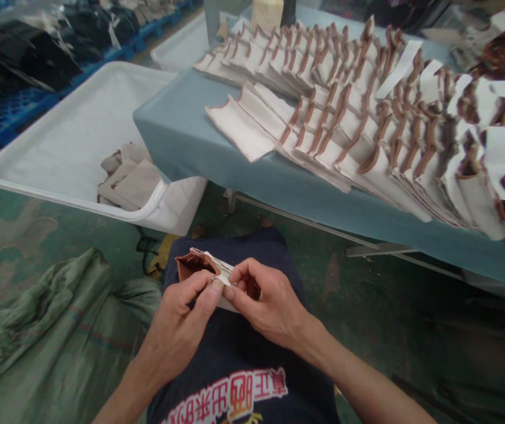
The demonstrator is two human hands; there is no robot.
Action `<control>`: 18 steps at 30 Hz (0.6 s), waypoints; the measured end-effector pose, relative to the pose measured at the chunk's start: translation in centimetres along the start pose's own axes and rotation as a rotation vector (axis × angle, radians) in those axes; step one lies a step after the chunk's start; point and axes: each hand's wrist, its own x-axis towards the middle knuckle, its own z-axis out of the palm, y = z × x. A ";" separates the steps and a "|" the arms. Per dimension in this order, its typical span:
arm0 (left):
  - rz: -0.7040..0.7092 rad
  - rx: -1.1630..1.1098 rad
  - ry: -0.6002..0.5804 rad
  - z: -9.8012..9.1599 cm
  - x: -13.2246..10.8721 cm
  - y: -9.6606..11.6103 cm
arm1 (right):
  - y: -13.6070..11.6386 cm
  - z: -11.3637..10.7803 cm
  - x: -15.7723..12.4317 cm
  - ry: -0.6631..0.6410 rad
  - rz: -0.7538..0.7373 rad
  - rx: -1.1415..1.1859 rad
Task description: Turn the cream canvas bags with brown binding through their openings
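Note:
Over my lap, both hands hold a small off-white fabric piece (229,301) with a brown inside, like the pouch-shaped pieces on the table. Its brown opening (197,265) faces up at the left. My left hand (185,330) is closed on its near edge, thumb and forefinger pinching. My right hand (270,300) pinches the same edge just beside the left thumb, with its other fingers curled. Whatever small detail lies between the fingertips is hidden.
Rows of similar off-white pieces (252,126) stand on the blue-covered table (172,129) ahead. A white bin (58,147) at left holds several beige pieces (131,176). A green sack (71,335) lies at lower left, and blue pallets (146,35) carry dark bundles behind.

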 end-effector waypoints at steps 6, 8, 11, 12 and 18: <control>-0.068 0.015 0.244 1.5 0.1 -0.6 | 0.1 1.5 -0.1 0.067 0.019 -0.146; -0.075 -0.001 0.268 1.9 0.0 -1.0 | 0.1 1.5 0.0 0.084 0.006 -0.181; -0.107 -0.070 0.305 2.7 -0.3 -2.0 | 0.1 1.7 -0.2 0.050 -0.010 -0.155; -0.129 -0.103 0.321 3.1 -0.3 -2.3 | 0.1 1.8 -0.3 0.040 -0.018 -0.127; -0.245 -0.286 0.386 4.8 -0.2 -3.5 | 0.3 3.2 -1.1 0.115 -0.051 0.140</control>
